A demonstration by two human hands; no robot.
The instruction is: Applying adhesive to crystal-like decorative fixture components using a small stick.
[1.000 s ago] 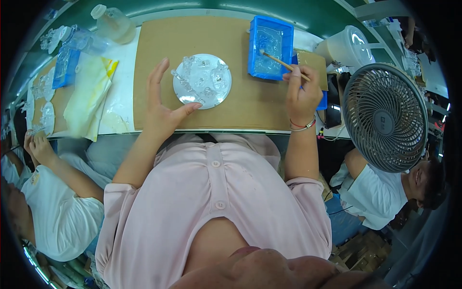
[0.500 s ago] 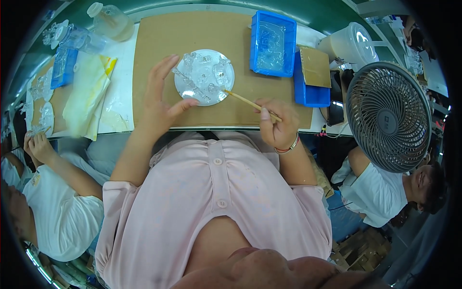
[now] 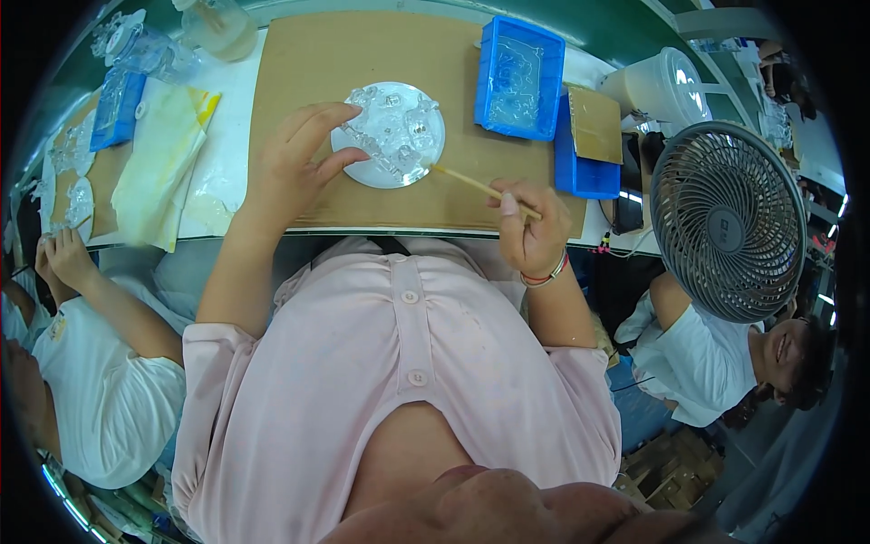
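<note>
A round white disc (image 3: 399,183) lies on a sheet of brown cardboard (image 3: 317,54) in front of me. Several small clear plastic pieces (image 3: 419,136) sit on the disc; their exact kind is too small to tell. My left hand (image 3: 304,159) curves around the disc's left side, thumb and fingers apart, fingertips at its edge; whether they touch it I cannot tell. Pinched in my right hand (image 3: 533,228) is a thin wooden stick (image 3: 476,184), its tip at the disc's lower right rim.
To the right stand a blue bin (image 3: 483,113) of clear pieces, another blue bin (image 3: 594,177) with cardboard, a lidded tub (image 3: 666,86) and a grey fan (image 3: 725,227). Stained cloth (image 3: 159,172), a small blue bin (image 3: 116,109) and bottles (image 3: 217,32) are on the left. People sit on both sides.
My left hand's fingers have bent in closer over the disc's left edge. The stick's tip has drawn back slightly toward the disc's rim. The whole view has shifted a little.
</note>
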